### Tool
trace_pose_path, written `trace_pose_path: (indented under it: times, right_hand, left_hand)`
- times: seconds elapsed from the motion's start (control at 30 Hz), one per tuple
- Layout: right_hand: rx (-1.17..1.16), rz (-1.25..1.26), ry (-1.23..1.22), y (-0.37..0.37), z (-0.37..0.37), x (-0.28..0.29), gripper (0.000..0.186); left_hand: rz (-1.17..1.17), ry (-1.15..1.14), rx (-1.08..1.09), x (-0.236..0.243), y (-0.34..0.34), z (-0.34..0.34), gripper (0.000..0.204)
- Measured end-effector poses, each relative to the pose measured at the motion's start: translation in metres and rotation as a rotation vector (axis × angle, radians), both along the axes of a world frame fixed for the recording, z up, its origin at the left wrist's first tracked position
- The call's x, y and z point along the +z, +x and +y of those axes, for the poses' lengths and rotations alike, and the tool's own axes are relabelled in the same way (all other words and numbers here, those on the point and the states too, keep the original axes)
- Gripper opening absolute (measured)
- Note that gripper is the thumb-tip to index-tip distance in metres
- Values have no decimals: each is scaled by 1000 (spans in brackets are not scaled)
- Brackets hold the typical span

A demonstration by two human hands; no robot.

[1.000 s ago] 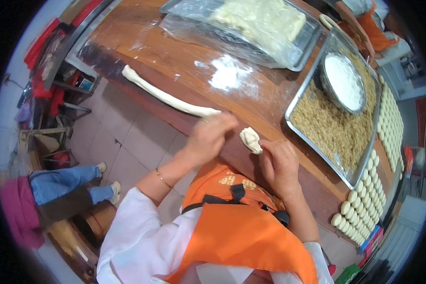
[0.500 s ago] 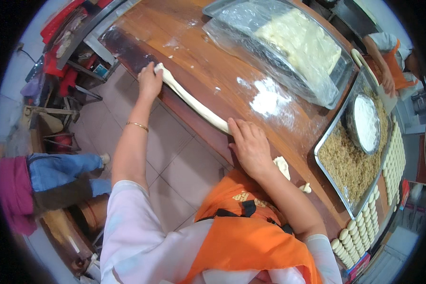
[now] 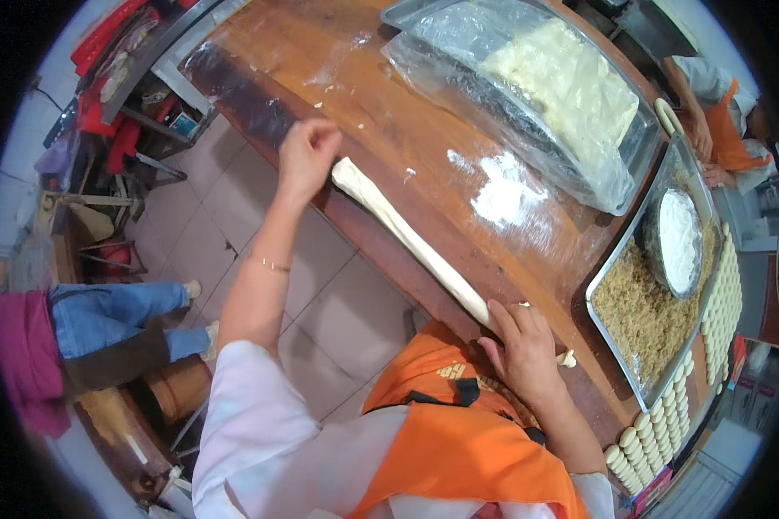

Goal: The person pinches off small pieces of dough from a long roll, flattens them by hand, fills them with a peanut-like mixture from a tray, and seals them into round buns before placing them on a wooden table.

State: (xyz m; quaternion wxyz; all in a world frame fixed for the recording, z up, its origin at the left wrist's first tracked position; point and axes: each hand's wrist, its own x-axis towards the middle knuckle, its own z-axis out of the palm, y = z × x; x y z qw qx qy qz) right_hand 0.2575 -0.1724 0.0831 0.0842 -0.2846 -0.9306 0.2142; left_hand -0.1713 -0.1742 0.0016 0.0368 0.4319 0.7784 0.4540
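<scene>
A long pale dough rope [image 3: 411, 238] lies slantwise along the near edge of the wooden table. My right hand [image 3: 526, 350] covers its lower right end, fingers over the dough and thumb on the near side. Just off the other end, my left hand [image 3: 308, 160] is raised beside the dough and not touching it. Its fingers are curled in, slightly blurred, and the inside of the hand is hidden. A small dough scrap [image 3: 566, 358] sits beyond my right hand.
Loose flour [image 3: 506, 190] dusts the tabletop. Farther back stands a tray [image 3: 645, 164] of plastic-covered dough. A metal tray [image 3: 591, 298] at right holds crumbly brown filling and a bowl of white powder [image 3: 677, 242]. Rows of small dough rounds [image 3: 653, 437] lie nearby; a co-worker [image 3: 718, 130] is at far right.
My left hand has let go of the dough end and lifted right of where it was. The rope and my right hand have shifted right and nearer, and the rope looks straighter.
</scene>
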Motion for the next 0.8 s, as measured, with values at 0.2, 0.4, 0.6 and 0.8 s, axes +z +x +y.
trace_pose_path:
  times: [0.2,0.4,0.6,0.8]
  right_hand:
    - [-93,132,-9,16,-6,1,41]
    - [-253,194,-29,46,-13,11,35]
    - [-311,184,-13,53,-10,17,28]
    - [-301,190,-22,55,-9,17,26]
  left_hand:
    - [281,-249,170,-5,-68,38,17]
    - [435,-327,73,-1,-79,58,11]
    - [290,-327,82,-1,-94,89,13]
    - [398,-242,-226,15,-92,80,22]
